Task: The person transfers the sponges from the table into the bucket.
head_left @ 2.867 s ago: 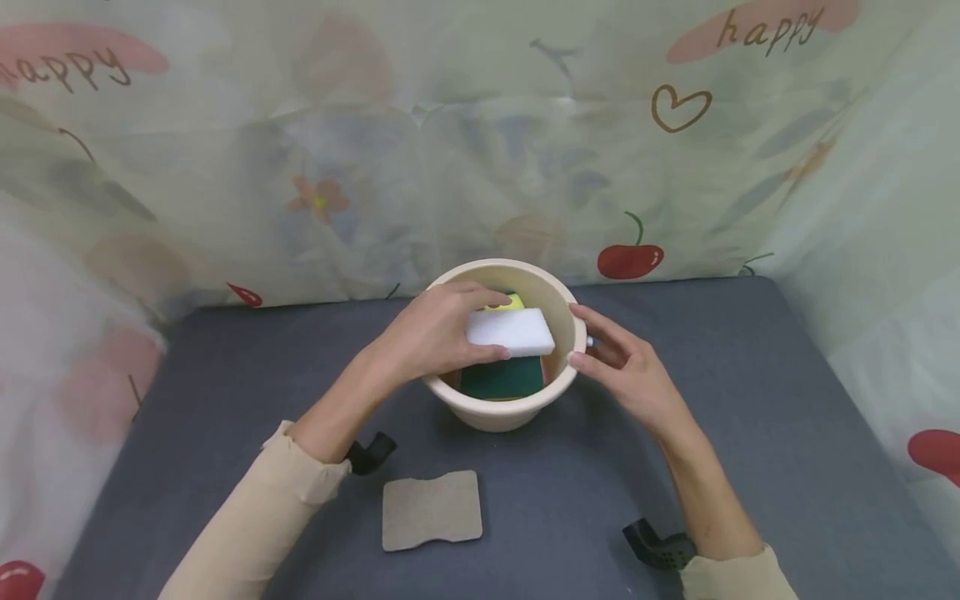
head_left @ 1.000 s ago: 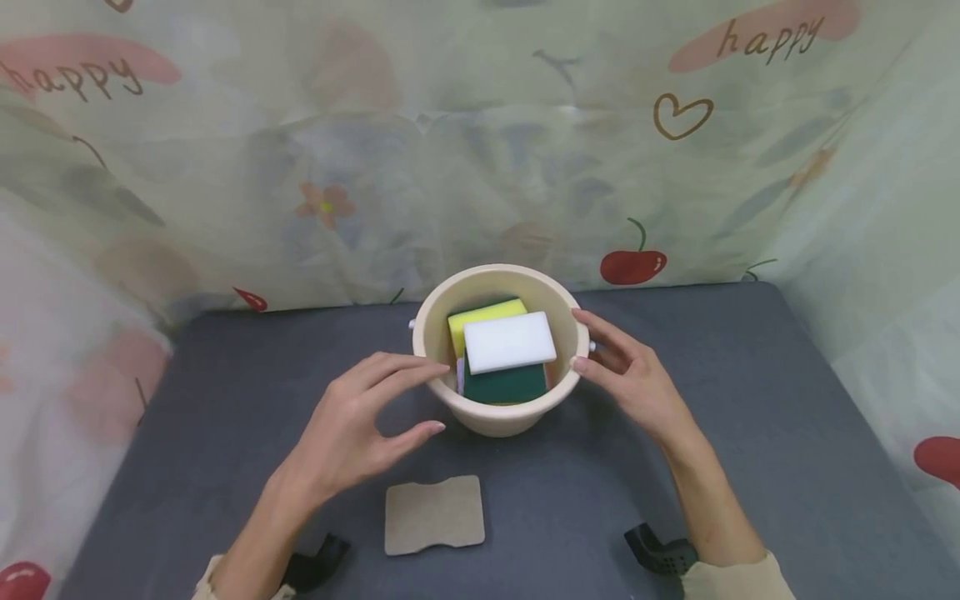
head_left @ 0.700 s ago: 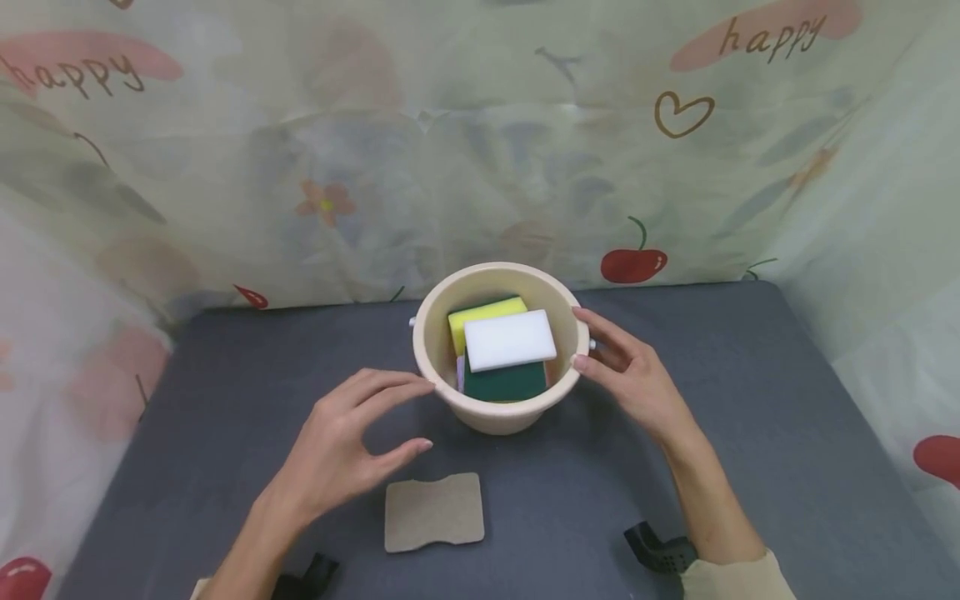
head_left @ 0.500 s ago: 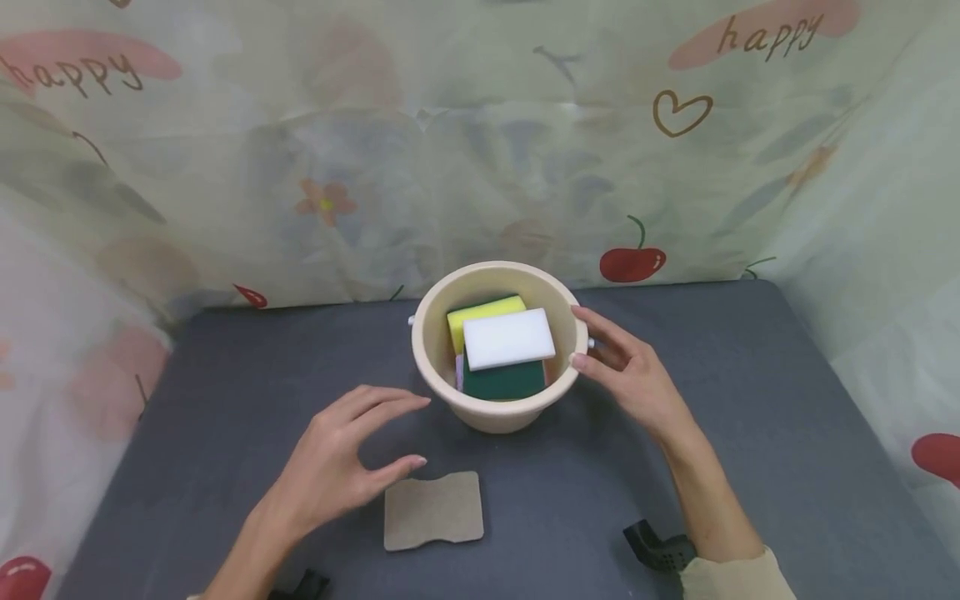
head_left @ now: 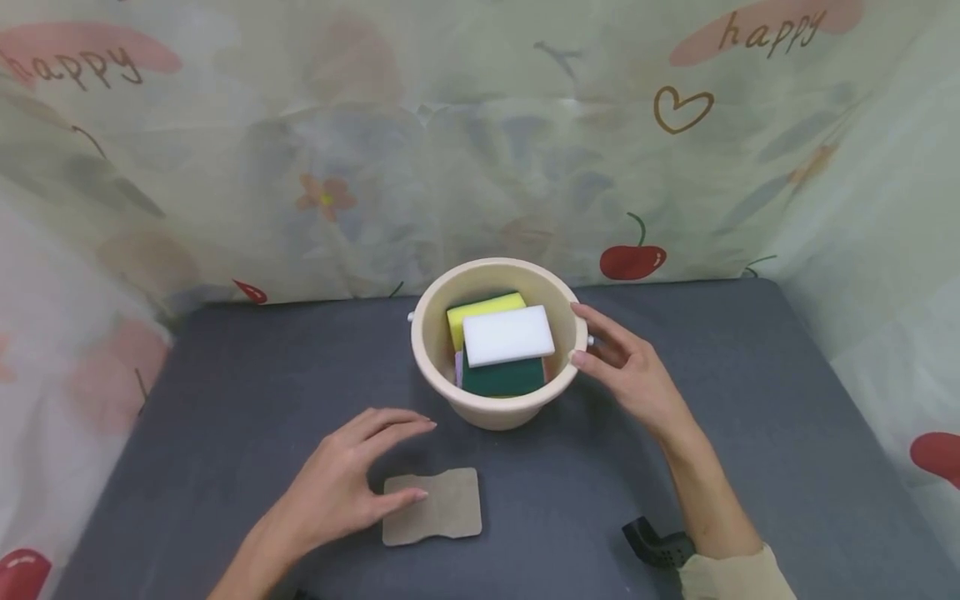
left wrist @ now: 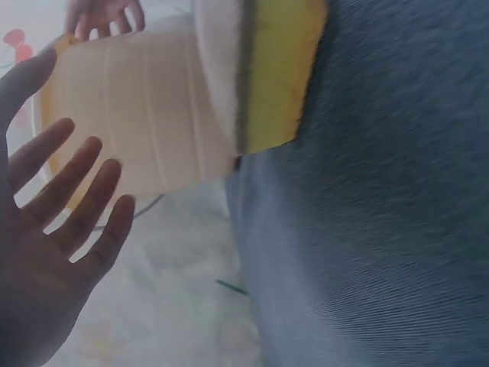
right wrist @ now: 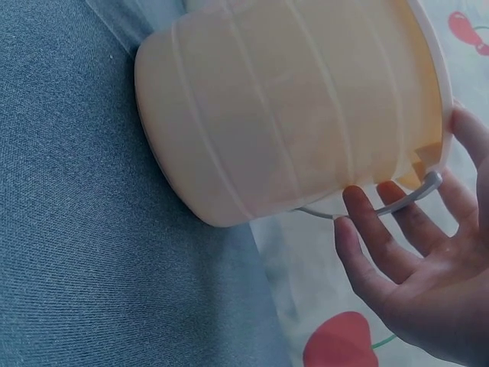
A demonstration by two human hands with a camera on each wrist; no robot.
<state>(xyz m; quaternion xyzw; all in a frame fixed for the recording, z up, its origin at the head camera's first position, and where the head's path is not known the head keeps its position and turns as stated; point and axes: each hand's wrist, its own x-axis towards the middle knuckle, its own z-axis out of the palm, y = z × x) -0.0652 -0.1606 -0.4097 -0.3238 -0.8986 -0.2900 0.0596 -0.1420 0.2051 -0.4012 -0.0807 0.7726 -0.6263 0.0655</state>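
A cream bucket [head_left: 491, 412] stands near the back of the table. Inside it lie a white sponge [head_left: 508, 335] on top, a yellow sponge [head_left: 480, 315] behind it, and a dark green scouring face [head_left: 502, 377] in front. My right hand [head_left: 633, 371] holds the bucket's right rim with thumb and index finger; its other fingers are beside the wire handle [right wrist: 405, 200]. My left hand [head_left: 352, 475] hovers with fingers spread and thumb apart, holding nothing. Its thumb overlaps a sponge [head_left: 442, 508] with a greyish-beige top and notched long sides, whose yellow side [left wrist: 279, 76] shows in the left wrist view.
A dark grey cloth [head_left: 247, 400] covers the table. A patterned curtain [head_left: 450, 167] rises behind it and at both sides. A black wrist mount [head_left: 656, 546] juts from the right forearm.
My left hand has let go of the white sponge inside the bucket, withdrawn past the rim and come down toward the beige-topped sponge. The right hand stays at the rim.
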